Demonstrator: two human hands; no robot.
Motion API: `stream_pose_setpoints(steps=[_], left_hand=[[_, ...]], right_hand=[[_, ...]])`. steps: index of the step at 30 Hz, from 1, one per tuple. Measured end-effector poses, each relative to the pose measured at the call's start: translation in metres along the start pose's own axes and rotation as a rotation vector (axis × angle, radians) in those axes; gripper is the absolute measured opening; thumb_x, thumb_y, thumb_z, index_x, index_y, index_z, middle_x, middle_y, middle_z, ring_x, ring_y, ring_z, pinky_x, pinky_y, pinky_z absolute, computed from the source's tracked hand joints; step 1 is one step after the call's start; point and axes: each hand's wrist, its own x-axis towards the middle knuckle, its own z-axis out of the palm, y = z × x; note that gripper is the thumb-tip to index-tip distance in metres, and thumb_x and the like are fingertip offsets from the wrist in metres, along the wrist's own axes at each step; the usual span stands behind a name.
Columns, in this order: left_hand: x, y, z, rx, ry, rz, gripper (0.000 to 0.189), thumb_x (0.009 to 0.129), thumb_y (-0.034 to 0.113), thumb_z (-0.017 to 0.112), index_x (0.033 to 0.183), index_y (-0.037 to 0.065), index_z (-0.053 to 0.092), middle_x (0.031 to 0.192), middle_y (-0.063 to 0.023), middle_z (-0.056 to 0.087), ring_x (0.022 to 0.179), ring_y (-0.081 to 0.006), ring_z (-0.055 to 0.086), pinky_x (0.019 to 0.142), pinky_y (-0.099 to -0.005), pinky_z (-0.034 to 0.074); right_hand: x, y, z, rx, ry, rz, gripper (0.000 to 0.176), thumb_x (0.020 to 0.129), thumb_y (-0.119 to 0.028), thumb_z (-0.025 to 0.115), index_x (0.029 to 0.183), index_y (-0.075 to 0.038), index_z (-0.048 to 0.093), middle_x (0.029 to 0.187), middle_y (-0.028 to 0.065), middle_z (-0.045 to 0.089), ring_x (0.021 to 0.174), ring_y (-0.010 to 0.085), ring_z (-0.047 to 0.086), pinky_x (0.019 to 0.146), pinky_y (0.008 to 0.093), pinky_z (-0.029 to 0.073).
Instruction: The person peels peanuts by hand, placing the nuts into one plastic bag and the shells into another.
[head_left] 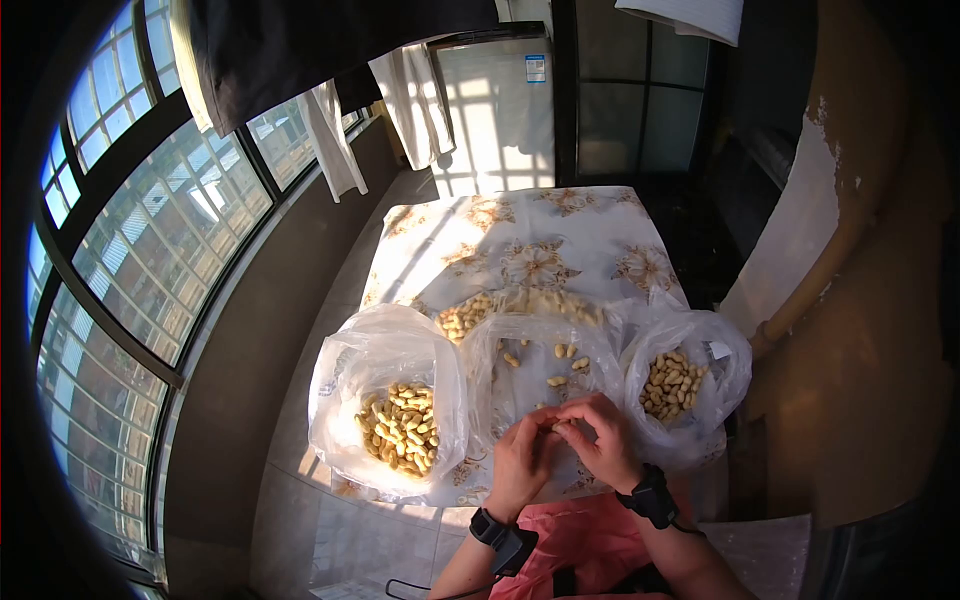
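Observation:
My left hand (pixel 522 462) and my right hand (pixel 600 438) meet at the fingertips over the front of the middle plastic bag (pixel 482 385). Both are closed in a pinch around a peanut (pixel 554 425), mostly hidden by the fingers. Several loose peanuts (pixel 557 381) lie in the middle bag, just beyond my hands. To the left, an open clear plastic bag (pixel 330 385) holds a heap of peanuts in shells (pixel 402 428). On the right, another plastic bag (pixel 735 375) contains a smaller heap of peanuts (pixel 672 386).
More peanuts (pixel 464 318) sit behind the middle bag. A flowered cloth covers the table (pixel 535 225). Barred windows (pixel 170 240) line the left side, and a white fridge (pixel 495 110) stands beyond the table. Dark clothing (pixel 320 45) hangs overhead.

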Motion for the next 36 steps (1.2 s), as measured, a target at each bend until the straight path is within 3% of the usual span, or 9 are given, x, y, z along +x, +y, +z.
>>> stream_pose_setpoints(steps=[3, 6, 9, 16, 19, 21, 24, 27, 36], left_hand=[[-0.003, -0.003, 0.001, -0.029, 0.017, -0.011, 0.034, 0.097, -0.002, 0.071, 0.131, 0.003, 0.062, 0.111, -0.0141, 0.078, 0.103, -0.025, 0.077, 0.091, -0.0343, 0.059], [-0.007, -0.014, 0.005, -0.45, 0.227, -0.164, 0.029, 0.105, -0.002, 0.062, 0.134, 0.001, 0.061, 0.113, -0.01, 0.075, 0.105, -0.0167, 0.071, 0.095, -0.0314, 0.056], [-0.005, -0.01, 0.002, -0.512, 0.263, -0.2, 0.032, 0.107, 0.001, 0.059, 0.139, 0.001, 0.062, 0.112, -0.0092, 0.075, 0.101, -0.0168, 0.071, 0.093, -0.03, 0.055], [-0.004, 0.001, -0.007, -0.151, 0.07, -0.109, 0.032, 0.11, 0.003, 0.056, 0.141, 0.0, 0.064, 0.111, -0.0063, 0.074, 0.099, -0.0155, 0.071, 0.091, -0.0282, 0.054], [-0.005, 0.001, -0.002, -0.169, 0.087, -0.136, 0.031, 0.11, 0.003, 0.056, 0.139, 0.001, 0.066, 0.11, -0.006, 0.073, 0.098, -0.0142, 0.068, 0.09, -0.0281, 0.054], [-0.007, -0.002, 0.005, -0.416, 0.309, -0.225, 0.03, 0.108, 0.001, 0.057, 0.136, 0.001, 0.069, 0.112, -0.0065, 0.071, 0.098, -0.0138, 0.066, 0.089, -0.0286, 0.054], [-0.005, -0.001, 0.003, -0.405, 0.35, -0.25, 0.028, 0.106, -0.002, 0.059, 0.131, 0.002, 0.071, 0.112, -0.006, 0.069, 0.097, -0.0137, 0.065, 0.087, -0.0285, 0.053], [-0.005, -0.006, -0.001, -0.175, 0.323, -0.118, 0.026, 0.102, 0.0, 0.066, 0.126, 0.005, 0.073, 0.108, -0.0107, 0.07, 0.089, -0.0202, 0.067, 0.082, -0.0309, 0.054], [0.001, 0.008, -0.003, -0.111, 0.326, -0.084, 0.023, 0.096, 0.0, 0.071, 0.119, 0.002, 0.075, 0.104, -0.0055, 0.064, 0.085, -0.0148, 0.06, 0.079, -0.0284, 0.05]], right_hand=[[0.001, -0.002, -0.001, -0.006, 0.001, 0.008, 0.013, 0.095, -0.01, 0.077, 0.105, -0.004, 0.07, 0.106, 0.0107, 0.073, 0.1, 0.033, 0.068, 0.088, 0.0419, 0.054], [0.001, -0.005, -0.002, -0.014, 0.0, 0.025, 0.014, 0.095, -0.011, 0.077, 0.106, -0.004, 0.07, 0.107, 0.011, 0.073, 0.1, 0.0326, 0.068, 0.088, 0.0417, 0.054], [0.0, -0.005, -0.003, -0.018, -0.009, 0.032, 0.015, 0.094, -0.008, 0.076, 0.107, -0.004, 0.071, 0.108, 0.0117, 0.073, 0.101, 0.032, 0.068, 0.088, 0.041, 0.054], [0.002, -0.004, -0.003, -0.011, -0.064, -0.046, 0.024, 0.09, -0.004, 0.077, 0.114, -0.005, 0.073, 0.11, 0.0124, 0.072, 0.102, 0.0321, 0.067, 0.089, 0.0412, 0.053], [0.002, -0.003, -0.002, -0.06, -0.024, -0.032, 0.027, 0.088, -0.003, 0.077, 0.115, -0.005, 0.072, 0.111, 0.012, 0.072, 0.103, 0.0324, 0.067, 0.09, 0.0416, 0.053], [0.0, -0.003, -0.001, -0.08, 0.002, 0.011, 0.029, 0.087, -0.003, 0.078, 0.115, -0.005, 0.072, 0.112, 0.0117, 0.072, 0.104, 0.0324, 0.067, 0.09, 0.0417, 0.053], [0.001, -0.003, 0.0, -0.119, 0.015, 0.069, 0.03, 0.085, -0.003, 0.08, 0.114, -0.006, 0.073, 0.111, 0.0111, 0.073, 0.104, 0.0327, 0.067, 0.089, 0.042, 0.053], [0.002, -0.001, 0.0, -0.183, -0.029, 0.051, 0.029, 0.082, -0.004, 0.082, 0.11, -0.007, 0.074, 0.11, 0.0103, 0.073, 0.102, 0.0336, 0.068, 0.088, 0.0425, 0.053], [0.003, -0.002, 0.001, -0.164, -0.045, 0.032, 0.026, 0.079, -0.005, 0.084, 0.104, -0.007, 0.075, 0.111, 0.0096, 0.073, 0.099, 0.0336, 0.068, 0.086, 0.0425, 0.054]])
